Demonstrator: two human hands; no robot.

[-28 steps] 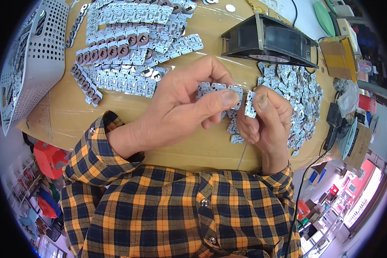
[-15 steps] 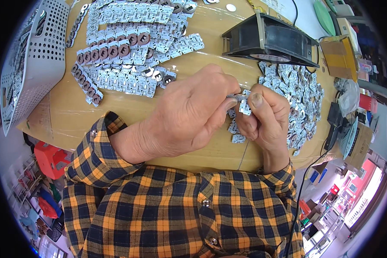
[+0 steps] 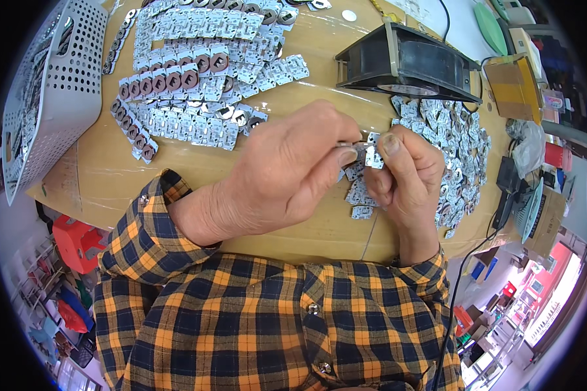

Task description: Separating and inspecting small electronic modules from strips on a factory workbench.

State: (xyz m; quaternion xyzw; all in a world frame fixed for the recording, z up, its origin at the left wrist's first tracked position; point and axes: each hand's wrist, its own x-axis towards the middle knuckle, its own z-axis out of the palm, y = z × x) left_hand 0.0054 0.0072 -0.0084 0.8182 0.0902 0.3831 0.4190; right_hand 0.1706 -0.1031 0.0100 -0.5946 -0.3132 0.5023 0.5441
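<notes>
My left hand (image 3: 287, 173) is closed, thumb pressed to the curled fingers, around a thin strip of circuit boards that its fingers mostly hide. Between thumb and fingers, my right hand (image 3: 407, 173) pinches a small white circuit board (image 3: 373, 154) right beside the left fingertips. Whether this board is still joined to the strip I cannot tell. Beyond my left hand lie rows of circuit board strips (image 3: 192, 126), some bearing round brown-and-silver parts. A heap of small separate boards (image 3: 460, 150) spreads behind and to the right of my right hand.
A black box-shaped fan (image 3: 407, 62) stands at the back of the table (image 3: 293, 238). At the left edge is a white perforated basket (image 3: 65, 98) filled with strips. A cardboard box (image 3: 514, 85) and a black cable (image 3: 463, 274) are on the right. A red stool (image 3: 78, 241) stands below left.
My right hand has shifted slightly right, and the gap between the two hands' fingertips is a little wider. More of the small board's face shows. My left hand has hardly moved.
</notes>
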